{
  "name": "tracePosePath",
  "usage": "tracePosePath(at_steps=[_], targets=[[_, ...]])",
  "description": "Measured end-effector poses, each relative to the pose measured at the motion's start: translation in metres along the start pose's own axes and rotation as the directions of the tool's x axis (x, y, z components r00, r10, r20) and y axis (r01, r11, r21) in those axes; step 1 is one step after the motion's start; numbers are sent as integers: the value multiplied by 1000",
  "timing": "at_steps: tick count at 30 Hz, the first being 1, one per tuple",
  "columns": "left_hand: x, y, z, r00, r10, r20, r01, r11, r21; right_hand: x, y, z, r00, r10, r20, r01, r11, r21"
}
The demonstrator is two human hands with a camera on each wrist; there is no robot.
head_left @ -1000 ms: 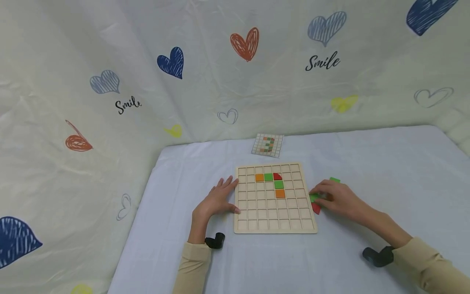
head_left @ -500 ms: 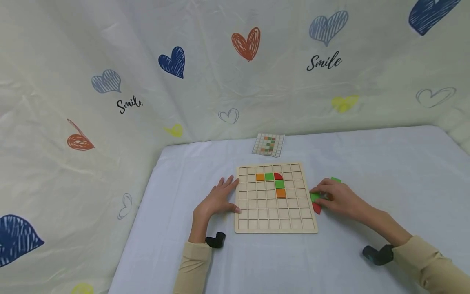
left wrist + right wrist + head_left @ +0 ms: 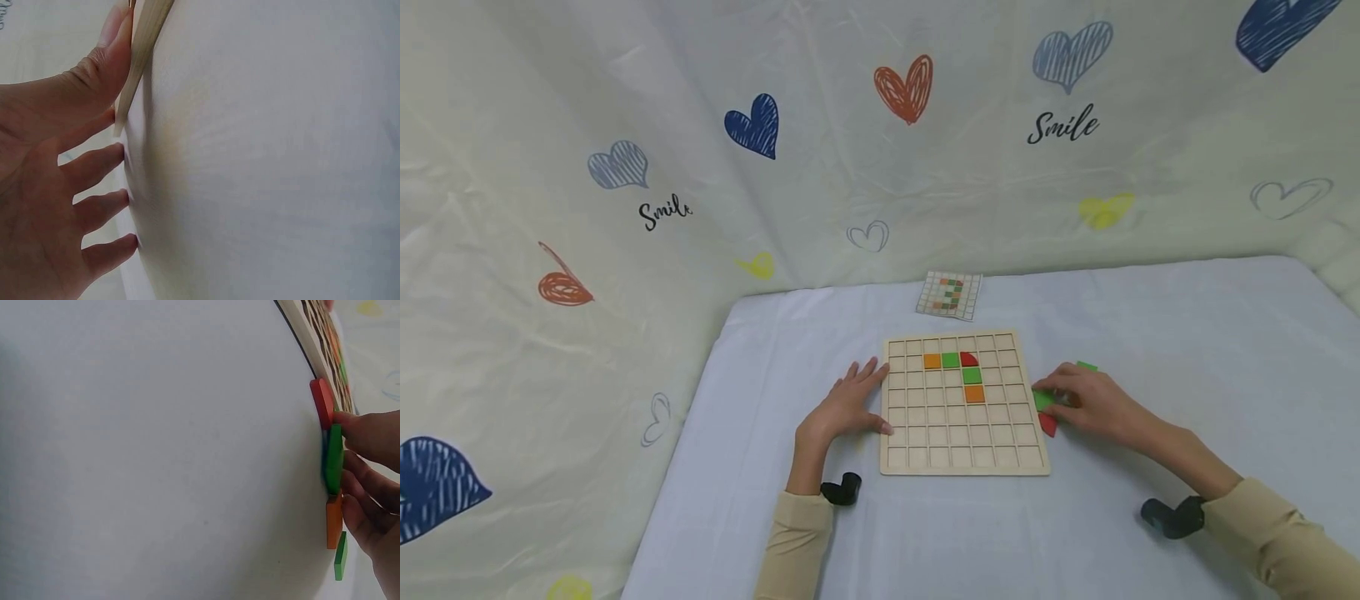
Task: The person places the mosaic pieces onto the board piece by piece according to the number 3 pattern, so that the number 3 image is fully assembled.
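one grid board (image 3: 958, 414), one pattern card (image 3: 949, 296), five inset tiles (image 3: 972, 376), four visible loose tiles (image 3: 334, 522), two hands (image 3: 844, 406), two wrist cameras (image 3: 842, 490)

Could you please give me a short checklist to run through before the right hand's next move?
1. Board steadied: ok, the left hand touches its left edge.
2. Green tile in grip: ok, the right hand pinches it.
3. That tile lifted: cannot tell.
4. Cell just below the orange tile on the board bare: ok.
5. Card in sight: ok, it lies beyond the board.
6. Right hand over the board: not ok, it is beside the right edge.
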State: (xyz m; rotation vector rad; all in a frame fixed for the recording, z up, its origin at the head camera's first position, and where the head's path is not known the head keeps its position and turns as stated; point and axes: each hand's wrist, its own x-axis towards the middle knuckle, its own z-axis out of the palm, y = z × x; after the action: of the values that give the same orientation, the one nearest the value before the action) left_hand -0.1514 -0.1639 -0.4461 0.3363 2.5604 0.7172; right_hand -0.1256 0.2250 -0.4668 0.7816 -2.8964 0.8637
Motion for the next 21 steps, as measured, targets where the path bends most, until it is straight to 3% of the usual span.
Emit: tracePosePath(at_steps=[12, 21], targets=[[1, -2, 0, 1000, -11, -4, 11, 1000, 18, -4, 7, 0, 991, -95, -93, 95, 995, -5], [-1, 0, 1, 1000, -7, -2, 7, 1000, -10, 0, 3, 3, 997, -50, -51, 51, 999, 14]])
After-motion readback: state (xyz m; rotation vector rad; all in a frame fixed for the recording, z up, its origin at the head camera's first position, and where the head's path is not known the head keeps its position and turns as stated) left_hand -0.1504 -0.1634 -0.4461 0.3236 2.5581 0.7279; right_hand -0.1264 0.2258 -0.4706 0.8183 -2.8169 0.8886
